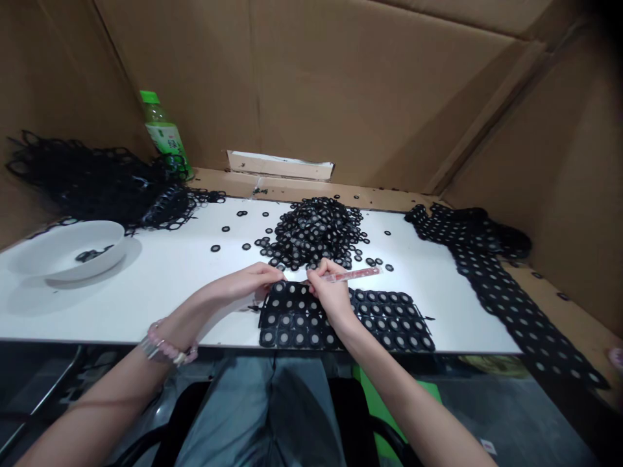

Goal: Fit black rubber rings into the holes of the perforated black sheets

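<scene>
My left hand [246, 283] pinches the top edge of a black sheet of joined rings with grey centres [296, 318], which lies flat at the table's front edge. My right hand [329, 291] grips a slim translucent red stick [353, 274] close to the same edge, its fingertips on or just over the sheet. A second stretch of the ring sheet [392, 318] lies right of that hand, and my wrist hides where the two stretches meet. A beaded bracelet [168, 344] circles my left wrist.
A heap of loose black rings [314, 232] sits just beyond my hands on the white table [165, 295]. A white bowl [68, 250] stands at left, near a tangled black mesh [97, 185] and a green-capped bottle [163, 133]. A long ring strip [506, 292] runs off right. Cardboard walls surround the table.
</scene>
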{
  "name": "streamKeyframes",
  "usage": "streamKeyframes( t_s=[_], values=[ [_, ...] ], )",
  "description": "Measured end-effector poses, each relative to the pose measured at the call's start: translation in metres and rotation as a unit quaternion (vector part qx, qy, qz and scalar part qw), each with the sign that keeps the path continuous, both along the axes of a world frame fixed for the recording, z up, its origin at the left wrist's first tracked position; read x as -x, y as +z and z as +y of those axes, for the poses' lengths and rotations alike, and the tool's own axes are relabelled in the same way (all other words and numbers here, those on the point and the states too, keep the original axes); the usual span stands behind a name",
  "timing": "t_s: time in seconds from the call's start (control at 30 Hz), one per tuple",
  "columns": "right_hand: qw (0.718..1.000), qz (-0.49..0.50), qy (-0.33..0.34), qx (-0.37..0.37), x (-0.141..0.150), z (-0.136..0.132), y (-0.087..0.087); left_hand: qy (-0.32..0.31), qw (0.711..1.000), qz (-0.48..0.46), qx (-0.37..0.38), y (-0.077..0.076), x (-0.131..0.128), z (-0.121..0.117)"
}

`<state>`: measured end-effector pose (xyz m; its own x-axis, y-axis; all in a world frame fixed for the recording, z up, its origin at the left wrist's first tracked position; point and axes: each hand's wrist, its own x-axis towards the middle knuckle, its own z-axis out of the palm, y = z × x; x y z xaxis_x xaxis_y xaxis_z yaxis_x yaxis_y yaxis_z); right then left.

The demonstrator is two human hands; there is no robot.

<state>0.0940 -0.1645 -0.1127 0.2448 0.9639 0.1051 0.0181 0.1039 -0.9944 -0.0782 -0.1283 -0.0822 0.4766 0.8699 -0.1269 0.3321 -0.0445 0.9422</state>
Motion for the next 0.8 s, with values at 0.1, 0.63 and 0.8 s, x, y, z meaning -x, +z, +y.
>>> streamKeyframes(
  t_s=[0.1,0.63,0.8],
  values=[
    [1.000,0.020,-0.005,0.002,0.000,0.001,-0.003,-0.050,0.997,0.015,0.058,0.005,0.001,0.002],
    [0.998,0.059,0.003,-0.010,0.001,0.001,-0.005,-0.160,0.984,0.005,0.083,0.000,0.019,0.005],
    [0.998,0.065,0.003,-0.003,0.001,0.000,-0.003,-0.149,0.985,-0.018,0.086,-0.005,0.024,0.011]
  ],
)
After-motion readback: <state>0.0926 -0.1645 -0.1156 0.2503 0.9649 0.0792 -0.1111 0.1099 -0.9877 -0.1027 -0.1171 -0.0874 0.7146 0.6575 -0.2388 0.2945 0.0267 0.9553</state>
